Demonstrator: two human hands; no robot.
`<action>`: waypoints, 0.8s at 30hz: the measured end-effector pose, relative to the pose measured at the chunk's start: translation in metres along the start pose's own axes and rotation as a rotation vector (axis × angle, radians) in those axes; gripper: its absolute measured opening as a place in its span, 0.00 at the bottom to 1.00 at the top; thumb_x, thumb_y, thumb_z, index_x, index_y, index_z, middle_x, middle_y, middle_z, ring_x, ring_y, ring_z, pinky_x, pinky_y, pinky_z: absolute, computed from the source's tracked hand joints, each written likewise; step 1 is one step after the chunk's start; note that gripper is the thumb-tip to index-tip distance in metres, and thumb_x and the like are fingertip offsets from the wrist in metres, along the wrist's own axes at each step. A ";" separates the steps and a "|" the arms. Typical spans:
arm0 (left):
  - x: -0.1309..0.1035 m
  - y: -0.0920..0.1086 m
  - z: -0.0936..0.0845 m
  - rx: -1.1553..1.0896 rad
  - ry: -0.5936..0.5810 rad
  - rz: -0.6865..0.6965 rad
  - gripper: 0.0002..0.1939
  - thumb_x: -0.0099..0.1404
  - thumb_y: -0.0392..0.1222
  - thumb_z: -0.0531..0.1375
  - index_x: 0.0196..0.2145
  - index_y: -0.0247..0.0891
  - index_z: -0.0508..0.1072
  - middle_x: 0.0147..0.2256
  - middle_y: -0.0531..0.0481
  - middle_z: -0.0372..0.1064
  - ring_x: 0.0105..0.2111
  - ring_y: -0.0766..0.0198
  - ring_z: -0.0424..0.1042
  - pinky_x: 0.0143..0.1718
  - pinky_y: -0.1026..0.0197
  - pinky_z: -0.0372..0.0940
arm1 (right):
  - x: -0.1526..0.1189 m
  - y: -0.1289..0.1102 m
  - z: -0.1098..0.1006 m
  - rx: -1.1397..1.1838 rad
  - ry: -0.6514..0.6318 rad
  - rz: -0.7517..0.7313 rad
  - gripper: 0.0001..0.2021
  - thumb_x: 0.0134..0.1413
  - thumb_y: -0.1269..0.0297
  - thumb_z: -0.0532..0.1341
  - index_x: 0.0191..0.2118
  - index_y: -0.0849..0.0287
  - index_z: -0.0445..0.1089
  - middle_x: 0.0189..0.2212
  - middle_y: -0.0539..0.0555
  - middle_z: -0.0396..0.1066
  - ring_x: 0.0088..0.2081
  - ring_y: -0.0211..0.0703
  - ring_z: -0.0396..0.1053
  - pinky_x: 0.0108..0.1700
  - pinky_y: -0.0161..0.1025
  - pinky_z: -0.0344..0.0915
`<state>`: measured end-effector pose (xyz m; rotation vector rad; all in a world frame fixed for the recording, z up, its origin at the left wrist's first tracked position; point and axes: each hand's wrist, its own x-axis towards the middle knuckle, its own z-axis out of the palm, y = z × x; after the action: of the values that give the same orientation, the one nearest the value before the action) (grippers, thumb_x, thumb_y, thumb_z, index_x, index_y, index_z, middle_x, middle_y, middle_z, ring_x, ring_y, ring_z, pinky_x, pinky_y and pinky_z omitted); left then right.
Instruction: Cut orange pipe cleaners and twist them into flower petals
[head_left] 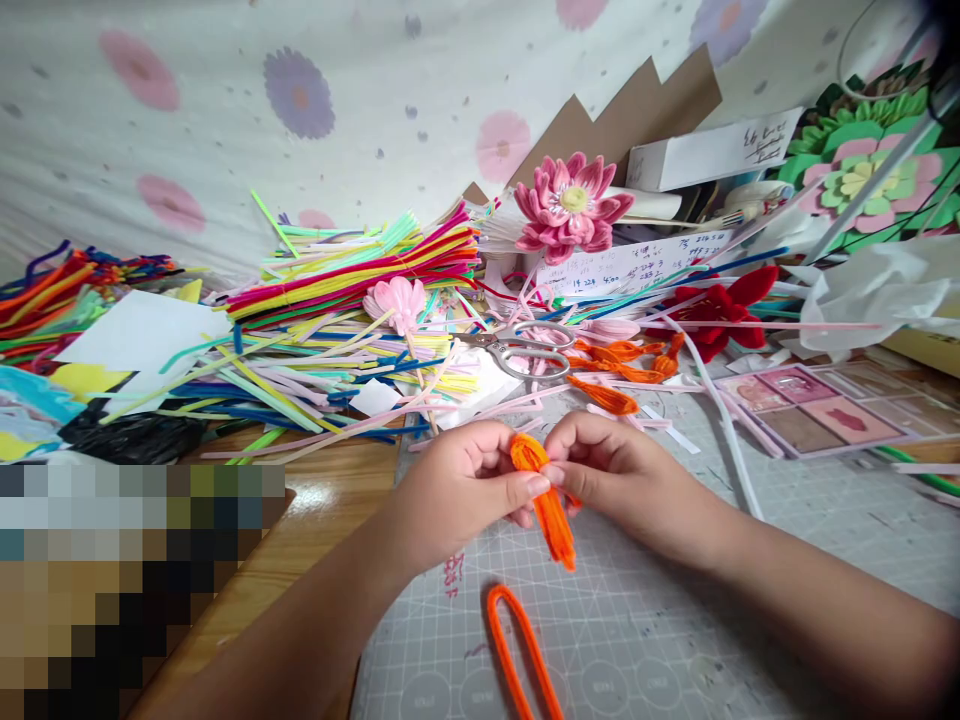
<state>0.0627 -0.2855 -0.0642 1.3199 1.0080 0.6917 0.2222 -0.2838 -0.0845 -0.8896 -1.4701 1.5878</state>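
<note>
Both hands meet over the grey cutting mat (pixel 630 620), pinching one bundle of orange pipe cleaners (pixel 553 520) between them. My left hand (pixel 469 485) is closed on its left side, thumb across the front. From the right, my right hand (pixel 611 475) presses thumb and fingers on the bundle near its rounded upper end. The bundle's loose strands point down toward the mat. Below it lies a bent orange pipe cleaner loop (pixel 517 640), touched by neither hand. Fingertips behind the bundle are partly hidden.
Scissors (pixel 525 350) lie behind the hands, beside orange petal pieces (pixel 630 362). Piled pipe cleaners (pixel 352 280) fill the back left. A pink flower (pixel 574 200) stands at the back, with a red flower (pixel 724 310) and a makeup palette (pixel 825 405) to the right.
</note>
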 end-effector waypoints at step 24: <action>0.000 -0.010 0.003 0.067 0.161 0.214 0.03 0.55 0.38 0.57 0.29 0.36 0.67 0.26 0.55 0.66 0.25 0.71 0.64 0.26 0.69 0.60 | 0.003 -0.006 -0.018 -0.017 -0.155 0.075 0.08 0.43 0.66 0.62 0.27 0.63 0.63 0.19 0.46 0.61 0.21 0.30 0.58 0.25 0.30 0.57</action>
<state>0.0645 -0.2888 -0.0736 1.4626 1.0343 0.9456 0.2367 -0.2727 -0.0799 -0.8566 -1.5753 1.7347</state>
